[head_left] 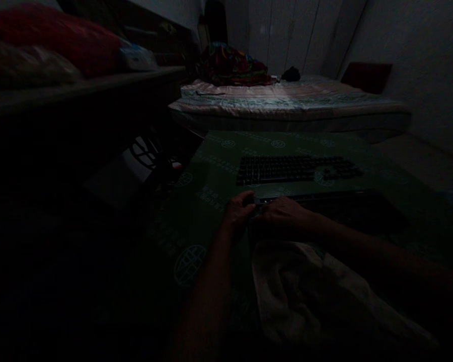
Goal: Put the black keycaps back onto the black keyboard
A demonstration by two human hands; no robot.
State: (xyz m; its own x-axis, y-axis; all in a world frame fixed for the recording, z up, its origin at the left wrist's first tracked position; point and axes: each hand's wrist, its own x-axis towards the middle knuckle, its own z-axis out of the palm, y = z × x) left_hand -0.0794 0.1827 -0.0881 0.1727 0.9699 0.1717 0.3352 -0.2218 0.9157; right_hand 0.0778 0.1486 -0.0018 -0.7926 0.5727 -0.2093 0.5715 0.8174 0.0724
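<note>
The room is very dark. A dark keyboard base [355,206] lies on the green table, with its left end under my hands. My left hand [238,211] is closed around the left corner of the base, thumb and fingers at its edge. Beside it, my right hand [285,213] is curled over the same end, and what its fingers hold is hidden. Small pale spots show along the base's far edge near my fingers. Beyond the base, black keycaps [279,169] lie in rows in a keyboard layout. A crumpled light cloth [287,286] lies below my right forearm.
The green table [211,166] bears white printed globe marks. Behind it stands a bed [309,98] with a dark red patterned blanket [234,65]. At left, a shelf [98,83] holds a red bundle [75,40]. A fan-like round frame [145,153] stands below the shelf.
</note>
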